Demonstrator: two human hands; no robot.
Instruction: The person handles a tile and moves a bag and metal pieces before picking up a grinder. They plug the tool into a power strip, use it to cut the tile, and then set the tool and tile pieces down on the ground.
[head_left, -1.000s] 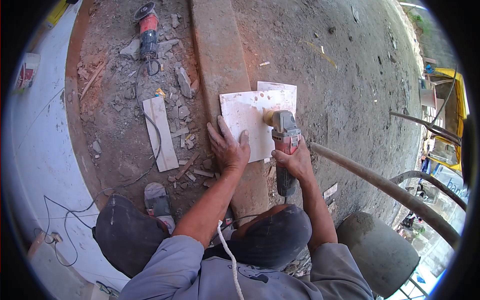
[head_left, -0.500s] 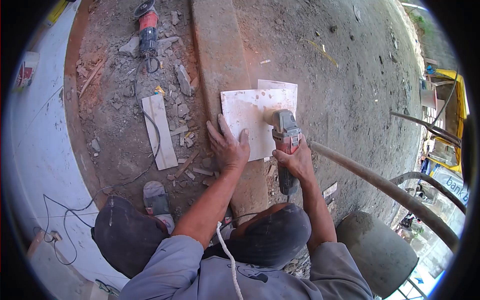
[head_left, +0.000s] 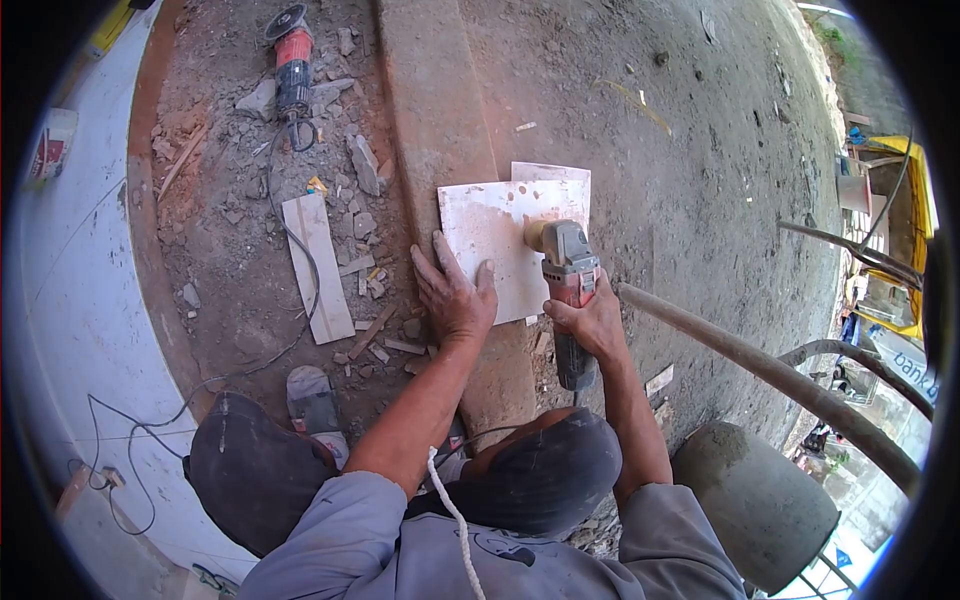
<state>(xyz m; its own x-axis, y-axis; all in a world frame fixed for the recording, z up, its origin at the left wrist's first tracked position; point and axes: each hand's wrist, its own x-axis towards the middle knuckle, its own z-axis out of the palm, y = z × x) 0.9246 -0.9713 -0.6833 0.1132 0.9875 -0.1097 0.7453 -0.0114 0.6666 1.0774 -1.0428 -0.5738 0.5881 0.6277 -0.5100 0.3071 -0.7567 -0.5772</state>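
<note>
A reddish and grey angle grinder (head_left: 575, 280) is in my right hand (head_left: 597, 322), whose fingers wrap round its body. Its round, yellowish head rests against the face of a white tile (head_left: 478, 220) marked with reddish-brown dust. Fingers spread, my left hand (head_left: 457, 300) presses on the tile's left edge and lower-left corner. Behind the top of this tile, the edge of a second white tile (head_left: 550, 171) sticks out. Both lie across a long concrete ledge (head_left: 430, 100). How the grinder's disc meets the tile is partly hidden by the tool.
Another red and black angle grinder (head_left: 293, 70) lies on rubble at upper left, its cable (head_left: 270, 170) trailing down across a narrow tile strip (head_left: 318, 270). A wheelbarrow tray (head_left: 755, 500) and its long handle (head_left: 740, 360) stand close to my right. White flooring (head_left: 80, 300) borders the left side.
The view has shifted very slightly. Both hands, the grinder and the tile keep nearly the same positions relative to each other.
</note>
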